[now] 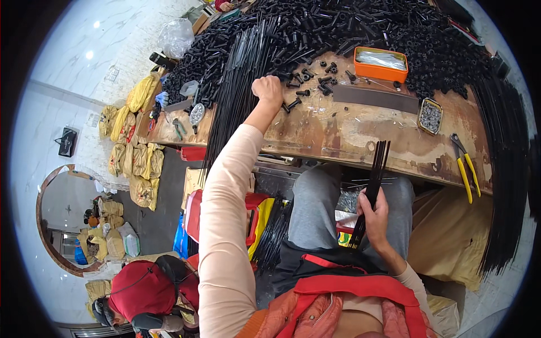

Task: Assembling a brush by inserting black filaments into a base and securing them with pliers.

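Observation:
My left arm reaches over the wooden workbench [349, 132], and my left hand [267, 92] is closed beside the right edge of a long heap of thin black rods [236, 79]. What its fingers hold, if anything, is hidden. Small black tube-like parts with flared heads [303, 92] lie just to its right. Above my lap, my right hand [375, 217] is wrapped round a bundle of thin black rods [376, 174], which stands nearly upright in the picture, its far ends close to the bench edge.
Black plastic parts [338, 28] are piled across the back. An orange box [381, 63] holds thin pale pieces. A dish of small metal parts [430, 116], yellow-handled pliers [465, 166] and more black rods [504, 169] lie at right. Another person [149, 293] is at lower left.

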A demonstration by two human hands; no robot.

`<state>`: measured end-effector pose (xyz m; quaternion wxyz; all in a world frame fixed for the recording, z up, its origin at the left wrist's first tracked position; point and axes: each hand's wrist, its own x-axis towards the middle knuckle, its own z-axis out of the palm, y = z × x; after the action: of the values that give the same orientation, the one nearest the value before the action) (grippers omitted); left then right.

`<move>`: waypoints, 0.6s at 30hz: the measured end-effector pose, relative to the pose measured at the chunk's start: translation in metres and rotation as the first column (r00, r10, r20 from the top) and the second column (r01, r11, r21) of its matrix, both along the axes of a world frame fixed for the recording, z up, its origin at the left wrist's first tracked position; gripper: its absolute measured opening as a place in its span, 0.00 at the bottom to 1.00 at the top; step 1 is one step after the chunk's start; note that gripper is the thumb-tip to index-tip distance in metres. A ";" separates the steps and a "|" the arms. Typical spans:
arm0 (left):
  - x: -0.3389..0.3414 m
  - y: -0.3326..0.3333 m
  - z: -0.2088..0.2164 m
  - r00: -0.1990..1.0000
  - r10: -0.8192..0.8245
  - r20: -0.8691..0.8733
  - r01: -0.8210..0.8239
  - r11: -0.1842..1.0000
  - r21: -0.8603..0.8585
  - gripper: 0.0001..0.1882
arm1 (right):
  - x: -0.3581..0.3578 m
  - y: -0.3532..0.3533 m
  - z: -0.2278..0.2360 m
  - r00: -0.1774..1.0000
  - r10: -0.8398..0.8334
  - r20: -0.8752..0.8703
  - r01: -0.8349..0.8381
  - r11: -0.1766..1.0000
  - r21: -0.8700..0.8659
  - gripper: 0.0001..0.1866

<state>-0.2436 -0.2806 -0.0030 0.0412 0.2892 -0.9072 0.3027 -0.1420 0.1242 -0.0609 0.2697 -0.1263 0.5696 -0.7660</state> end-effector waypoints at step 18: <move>0.062 0.050 0.014 0.956 -0.059 -0.287 0.204 0.838 0.506 0.11 | 0.006 0.001 0.009 1.000 0.008 0.012 -0.007 0.998 -0.057 0.04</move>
<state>-0.1812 -0.2303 0.0106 0.0993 0.2631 -0.9596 -0.0037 -0.1361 0.1253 -0.0518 0.2725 -0.1314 0.5454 -0.7817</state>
